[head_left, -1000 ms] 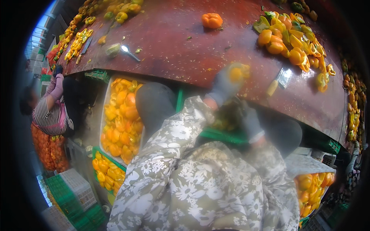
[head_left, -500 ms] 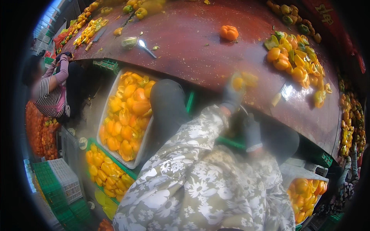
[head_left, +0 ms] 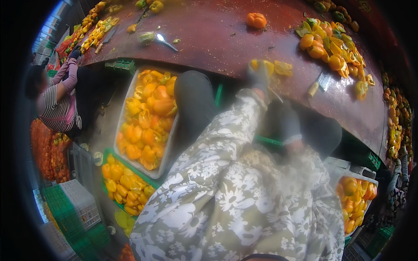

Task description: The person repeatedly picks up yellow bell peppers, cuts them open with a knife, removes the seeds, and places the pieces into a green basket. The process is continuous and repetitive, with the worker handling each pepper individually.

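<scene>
My left hand [head_left: 257,79], in a grey glove and blurred, is closed around a yellow bell pepper piece [head_left: 264,66] at the near edge of the dark red table [head_left: 204,48]. Just right of it, another yellow pepper piece [head_left: 283,68] lies on the tabletop. My right hand [head_left: 289,122], also gloved and blurred, is lower and nearer my body. From its fingers a thin, light-coloured tool [head_left: 275,95] points up toward the left hand; haze hides its exact kind. A wooden-handled knife [head_left: 314,88] rests on the table to the right.
Cut peppers [head_left: 335,50] are heaped at right, beyond a whole orange pepper [head_left: 256,20]. A spoon [head_left: 166,42] lies left. Pepper-filled crates [head_left: 167,154] [head_left: 375,176] stand on both sides of me. Another person [head_left: 58,98] sits at far left.
The whole view has shifted, so the table sits higher in the picture. My left hand and its pepper piece have moved slightly left, away from the piece lying on the table.
</scene>
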Available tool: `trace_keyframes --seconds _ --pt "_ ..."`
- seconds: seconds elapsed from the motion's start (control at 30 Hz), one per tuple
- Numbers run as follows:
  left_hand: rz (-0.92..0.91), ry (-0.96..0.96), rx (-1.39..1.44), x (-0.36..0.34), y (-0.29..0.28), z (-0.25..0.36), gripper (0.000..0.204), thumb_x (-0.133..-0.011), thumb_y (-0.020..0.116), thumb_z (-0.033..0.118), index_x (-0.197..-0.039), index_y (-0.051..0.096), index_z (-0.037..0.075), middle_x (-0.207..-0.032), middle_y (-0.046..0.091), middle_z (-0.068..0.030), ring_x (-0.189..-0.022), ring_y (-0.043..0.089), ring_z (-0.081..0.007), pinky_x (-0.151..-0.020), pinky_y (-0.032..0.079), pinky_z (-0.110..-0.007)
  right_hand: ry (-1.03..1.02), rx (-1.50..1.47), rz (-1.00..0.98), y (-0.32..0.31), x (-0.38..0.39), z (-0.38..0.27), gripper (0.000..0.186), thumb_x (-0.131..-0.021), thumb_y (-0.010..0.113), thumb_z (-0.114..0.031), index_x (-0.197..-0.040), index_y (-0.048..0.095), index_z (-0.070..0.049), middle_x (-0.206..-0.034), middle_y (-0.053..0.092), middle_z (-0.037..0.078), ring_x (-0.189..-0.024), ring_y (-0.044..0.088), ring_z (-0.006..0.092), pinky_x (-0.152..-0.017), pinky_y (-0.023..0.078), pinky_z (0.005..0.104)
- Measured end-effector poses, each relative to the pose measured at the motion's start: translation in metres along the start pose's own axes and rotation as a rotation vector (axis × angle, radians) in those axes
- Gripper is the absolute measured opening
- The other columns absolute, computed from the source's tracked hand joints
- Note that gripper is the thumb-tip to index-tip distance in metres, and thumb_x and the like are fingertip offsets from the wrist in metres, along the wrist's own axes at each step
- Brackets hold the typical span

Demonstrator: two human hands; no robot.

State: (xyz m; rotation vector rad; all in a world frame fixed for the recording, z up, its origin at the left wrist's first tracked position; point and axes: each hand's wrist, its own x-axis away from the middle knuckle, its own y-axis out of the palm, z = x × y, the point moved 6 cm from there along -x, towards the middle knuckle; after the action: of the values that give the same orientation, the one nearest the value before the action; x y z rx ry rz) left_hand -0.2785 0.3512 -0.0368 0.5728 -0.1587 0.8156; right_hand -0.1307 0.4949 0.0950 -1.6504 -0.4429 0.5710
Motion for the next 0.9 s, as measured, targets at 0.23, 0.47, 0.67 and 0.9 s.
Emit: trace_keyframes --seconds 0.23,0.47,0.67,0.9 --pt "0.096 -0.082 0.051 -0.021 -0.009 0.01 0.046 -0.093 0.069 0.032 -0.133 0.053 0.014 -0.102 0.064 -0.0063 -0.078 0.063 -0.0194 -0.058 0.054 -0.037 0.24 -0.144 -0.166 0.013 0.014 0.005 0.021 -0.097 0.049 -0.021 -0.111 0.056 -0.007 -0.083 0.068 0.019 -0.079 0.069 0.0371 -0.069 0.054 0.0496" --pt "-0.225 -0.051 0.093 -0.024 -0.029 0.021 0.032 -0.098 0.065 0.029 -0.124 0.052 0.015 -0.109 0.06 -0.0071 -0.086 0.067 -0.0256 -0.061 0.061 -0.043 0.088 0.043 -0.071 -0.003 0.008 0.047 0.016 -0.099 0.05 -0.018 -0.096 0.058 -0.004 -0.093 0.068 0.02 -0.077 0.066 0.0406 -0.064 0.053 0.0518" --pt "-0.28 0.322 0.09 0.065 -0.066 0.266 0.047 -0.099 0.064 0.024 -0.139 0.045 0.011 -0.129 0.051 -0.008 -0.107 0.06 -0.0222 -0.079 0.06 -0.035 0.233 -0.198 0.15 -0.004 -0.062 0.101 0.028 -0.099 0.056 -0.023 -0.115 0.063 -0.001 -0.114 0.065 0.021 -0.092 0.066 0.0378 -0.08 0.053 0.0476" --pt "0.473 1.039 -1.272 0.038 -0.324 0.368 0.065 -0.091 0.072 0.023 -0.147 0.042 0.008 -0.145 0.048 -0.0181 -0.127 0.052 -0.0355 -0.111 0.042 -0.044 0.205 -0.354 0.212 0.004 -0.113 0.063 0.03 -0.097 0.059 -0.022 -0.119 0.063 -0.002 -0.114 0.066 0.023 -0.104 0.065 0.0377 -0.088 0.052 0.0455"
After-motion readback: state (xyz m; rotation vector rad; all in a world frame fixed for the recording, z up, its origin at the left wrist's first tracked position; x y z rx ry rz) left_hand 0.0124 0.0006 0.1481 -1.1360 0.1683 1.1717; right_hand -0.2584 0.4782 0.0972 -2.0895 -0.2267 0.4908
